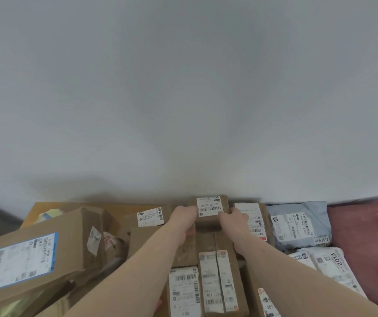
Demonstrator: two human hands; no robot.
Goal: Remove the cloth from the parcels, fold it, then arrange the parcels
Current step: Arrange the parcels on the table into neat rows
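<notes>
Gripped from both sides by left hand [184,217] and right hand [233,218]: small brown box [208,210], at twelve o'clock against the wall. Packed around it, labelled parcels; large carton [34,255] at nine o'clock. Folded maroon cloth [366,243] at three o'clock, beside grey mailer [297,225].

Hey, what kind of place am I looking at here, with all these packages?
Probably a parcel sorting spot in a plain room: labelled brown cardboard boxes and grey plastic mailer bags crowd a surface against a bare white wall, while both hands grip one small box.
</notes>
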